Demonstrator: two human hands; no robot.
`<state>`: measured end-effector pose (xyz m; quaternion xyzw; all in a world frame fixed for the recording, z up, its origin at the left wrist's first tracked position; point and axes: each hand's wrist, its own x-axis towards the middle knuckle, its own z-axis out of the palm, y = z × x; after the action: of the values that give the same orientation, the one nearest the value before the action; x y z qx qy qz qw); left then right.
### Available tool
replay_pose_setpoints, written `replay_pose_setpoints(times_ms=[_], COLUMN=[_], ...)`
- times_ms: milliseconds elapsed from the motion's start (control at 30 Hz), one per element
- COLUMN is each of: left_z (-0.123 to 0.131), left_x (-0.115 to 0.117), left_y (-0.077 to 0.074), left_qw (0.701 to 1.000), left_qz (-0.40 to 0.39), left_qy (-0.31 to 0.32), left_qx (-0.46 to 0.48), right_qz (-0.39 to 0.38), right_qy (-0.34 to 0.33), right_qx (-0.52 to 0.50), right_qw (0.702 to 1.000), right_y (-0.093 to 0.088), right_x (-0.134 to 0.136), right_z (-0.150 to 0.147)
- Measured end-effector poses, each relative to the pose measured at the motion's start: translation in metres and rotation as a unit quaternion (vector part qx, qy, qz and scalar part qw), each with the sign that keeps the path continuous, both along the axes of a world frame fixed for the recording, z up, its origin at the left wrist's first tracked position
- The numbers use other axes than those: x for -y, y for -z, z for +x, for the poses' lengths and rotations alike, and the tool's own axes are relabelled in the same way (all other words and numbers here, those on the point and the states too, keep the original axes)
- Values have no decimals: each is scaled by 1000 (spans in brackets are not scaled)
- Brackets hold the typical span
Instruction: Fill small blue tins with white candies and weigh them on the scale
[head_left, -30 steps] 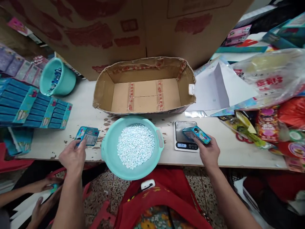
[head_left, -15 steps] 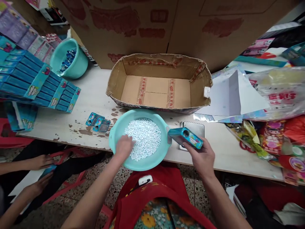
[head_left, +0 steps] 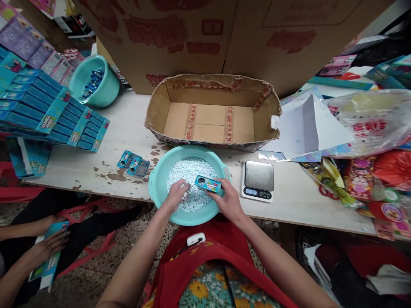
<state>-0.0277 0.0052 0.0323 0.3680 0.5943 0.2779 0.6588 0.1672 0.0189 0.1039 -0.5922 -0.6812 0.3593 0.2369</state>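
Note:
A turquoise plastic basin [head_left: 157,201] stands at the table's front edge, with a heap of small white candies [head_left: 192,203] in it. Over the left part of the heap, my left hand [head_left: 176,194] is closed around a few of the candies. My right hand [head_left: 229,201] grips one end of a small blue candy box [head_left: 208,184] that has a round opening in its upper face. The box is tilted above the candies, close to my left fingers. Right of the basin sits a digital scale [head_left: 259,176] with a bare metal plate.
Two small blue packs [head_left: 138,166] lie left of the basin. Behind it is an open cardboard box [head_left: 212,117]. Stacked blue cartons [head_left: 54,115] and a turquoise bucket [head_left: 109,87] are at left, bagged goods [head_left: 366,128] at right. A co-worker's hands [head_left: 48,248] hold a carton.
My right hand has brought the candy box leftward from above the scale to over the basin. My left hand has come up from the heap with candies. The co-worker's carton has opened out.

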Motion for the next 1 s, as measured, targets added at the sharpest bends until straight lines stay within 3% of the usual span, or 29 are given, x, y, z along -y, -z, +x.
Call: replay_pose_setpoints(times_ms=[67, 133, 200, 300, 533, 833, 1000], left_z=[-3, -1, 5, 13, 19, 24, 13], left_x=[-9, -17, -25, -33, -42, -45, -55], left_y=[-20, -37, -48, -54, -60, -67, -73], left_qw=[966, 909, 878, 861, 848, 873, 869], left_qz=[-17, 7, 50, 105, 113, 114, 68], left_qy=[-174, -282, -343, -404, -451, -425, -409], left_qx=[191, 309, 330, 292, 256, 209, 269], right_qz=[14, 14, 7, 0, 10, 12, 8], right_qy=[-27, -57, -81, -87, -90, -70, -36], right_qx=[25, 52, 67, 65, 60, 62, 15], right_qw=[999, 997, 994, 994, 994, 996, 999], right_y=[5, 11, 14, 16, 15, 11, 5], right_x=[0, 2, 4, 7, 6, 0, 0], right_z=[-7, -14, -21, -29, -34, -31, -27])
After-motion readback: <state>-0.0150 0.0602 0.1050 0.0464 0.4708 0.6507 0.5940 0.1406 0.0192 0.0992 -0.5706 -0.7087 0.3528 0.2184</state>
